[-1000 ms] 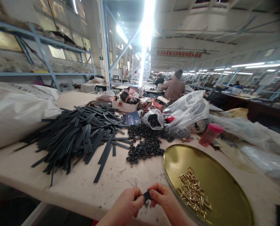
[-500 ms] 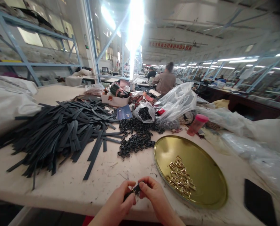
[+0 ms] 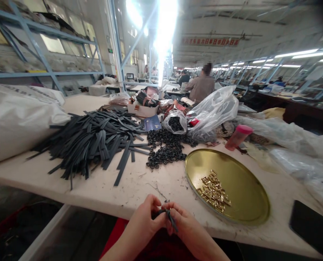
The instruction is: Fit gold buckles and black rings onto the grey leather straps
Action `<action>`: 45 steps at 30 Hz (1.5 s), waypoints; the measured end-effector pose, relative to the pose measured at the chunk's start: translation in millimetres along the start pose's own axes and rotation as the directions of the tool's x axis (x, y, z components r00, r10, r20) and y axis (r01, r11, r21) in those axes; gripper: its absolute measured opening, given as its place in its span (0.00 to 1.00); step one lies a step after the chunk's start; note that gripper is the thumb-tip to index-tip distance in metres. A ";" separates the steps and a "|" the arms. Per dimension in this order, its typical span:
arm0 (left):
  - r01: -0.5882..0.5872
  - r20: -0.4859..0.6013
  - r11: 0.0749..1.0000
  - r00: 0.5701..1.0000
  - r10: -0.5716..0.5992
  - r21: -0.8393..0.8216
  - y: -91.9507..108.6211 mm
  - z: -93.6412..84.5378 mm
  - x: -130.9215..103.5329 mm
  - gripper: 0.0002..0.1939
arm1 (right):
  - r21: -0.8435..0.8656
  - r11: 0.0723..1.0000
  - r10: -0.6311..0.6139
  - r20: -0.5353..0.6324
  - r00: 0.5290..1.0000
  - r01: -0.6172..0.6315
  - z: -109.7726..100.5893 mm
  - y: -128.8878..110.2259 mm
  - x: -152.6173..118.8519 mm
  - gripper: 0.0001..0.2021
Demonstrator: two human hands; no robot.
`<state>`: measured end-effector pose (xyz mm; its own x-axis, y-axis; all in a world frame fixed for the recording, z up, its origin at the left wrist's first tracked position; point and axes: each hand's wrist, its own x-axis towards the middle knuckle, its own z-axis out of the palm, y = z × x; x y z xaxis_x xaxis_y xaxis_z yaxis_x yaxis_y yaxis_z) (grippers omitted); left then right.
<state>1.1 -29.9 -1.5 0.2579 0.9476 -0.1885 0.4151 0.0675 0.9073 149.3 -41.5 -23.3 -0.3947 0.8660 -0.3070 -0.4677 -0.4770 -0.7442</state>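
Close to the table's front edge, my left hand (image 3: 147, 219) and my right hand (image 3: 182, 220) come together around a dark strap (image 3: 172, 222). Fingers of both hands pinch it, and one end hangs down between them. Part of the strap is hidden by my fingers. Right of my hands lies a round gold tray (image 3: 251, 195) with a heap of gold-coloured metal buckles (image 3: 214, 192). Farther back are a pile of small black loops (image 3: 165, 154) and, on the left, a big heap of dark straps (image 3: 96, 137).
A dark phone-like slab (image 3: 309, 226) lies at the right edge. Behind the tray stands a pink-lidded container (image 3: 239, 137). Clear plastic bags (image 3: 215, 112) and a blue card (image 3: 152, 123) lie farther back. A white sack (image 3: 20, 119) bulges at left. A person (image 3: 202, 85) sits beyond.
The view has shifted, so the table appears farther right and higher. Both hands still hold the strap, which now bends down between them; the gold piece seen on it earlier is hidden.
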 end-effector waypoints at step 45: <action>0.382 0.366 0.824 0.901 -0.232 -0.418 -17.6 3.0 3.9 0.16 | -0.954 0.246 -0.142 0.137 0.980 0.169 -12.6 -25.1 -1.6 0.05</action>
<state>-2.5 -28.4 -19.3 0.4555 0.7241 -0.5179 0.0761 0.5480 0.8330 171.6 -29.0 -11.6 -0.4291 0.8960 -0.1144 0.5731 0.1722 -0.8012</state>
